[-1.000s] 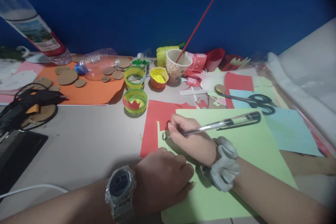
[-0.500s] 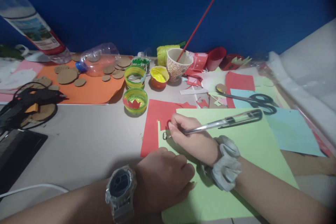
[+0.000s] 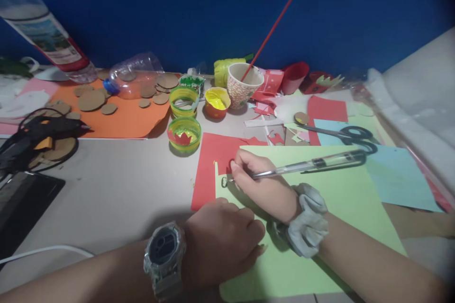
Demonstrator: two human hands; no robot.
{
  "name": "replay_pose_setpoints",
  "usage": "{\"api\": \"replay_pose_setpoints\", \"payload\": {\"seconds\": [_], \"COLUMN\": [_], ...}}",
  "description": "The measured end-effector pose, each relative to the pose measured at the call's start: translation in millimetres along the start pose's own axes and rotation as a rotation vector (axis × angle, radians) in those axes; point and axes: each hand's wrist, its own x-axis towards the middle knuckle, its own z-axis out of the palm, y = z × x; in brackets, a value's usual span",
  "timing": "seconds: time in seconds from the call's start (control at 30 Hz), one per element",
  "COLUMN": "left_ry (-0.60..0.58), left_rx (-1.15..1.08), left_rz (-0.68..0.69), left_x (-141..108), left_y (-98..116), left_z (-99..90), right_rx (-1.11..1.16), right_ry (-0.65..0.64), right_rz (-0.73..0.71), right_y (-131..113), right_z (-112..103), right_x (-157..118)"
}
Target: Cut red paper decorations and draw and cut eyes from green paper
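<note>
My right hand (image 3: 261,182) pinches a clear-barrelled pen (image 3: 316,162), its tip close to a small dark looped mark (image 3: 224,182) near the left edge of the light green paper (image 3: 341,236). A grey scrunchie (image 3: 307,222) circles that wrist. My left hand (image 3: 223,241), curled into a fist, rests on the green paper's lower left part; a watch (image 3: 164,251) is on its wrist, and nothing shows in its fingers. Red paper (image 3: 203,180) lies partly under the green sheet.
Black scissors (image 3: 341,133) lie on blue paper (image 3: 405,175) to the right. Behind stand a patterned cup (image 3: 245,87) with a red stick, a yellow-paint cup (image 3: 217,102) and green-yellow rings (image 3: 184,135). On the left are cardboard discs (image 3: 91,100), bottles and a black glue gun (image 3: 53,128).
The pen has tilted slightly, its back end shifting right and a little down. My left fist stays in place on the paper.
</note>
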Motion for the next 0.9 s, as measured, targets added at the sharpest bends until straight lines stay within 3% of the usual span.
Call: {"api": "replay_pose_setpoints", "payload": {"seconds": [0.9], "left_ry": [-0.014], "left_rx": [-0.002], "left_rz": [0.017], "left_x": [-0.2], "left_y": [-1.0], "left_z": [-1.2], "right_rx": [-0.019], "right_ry": [0.011], "right_rz": [0.009], "right_y": [-0.7], "right_z": [0.3], "right_x": [-0.9]}}
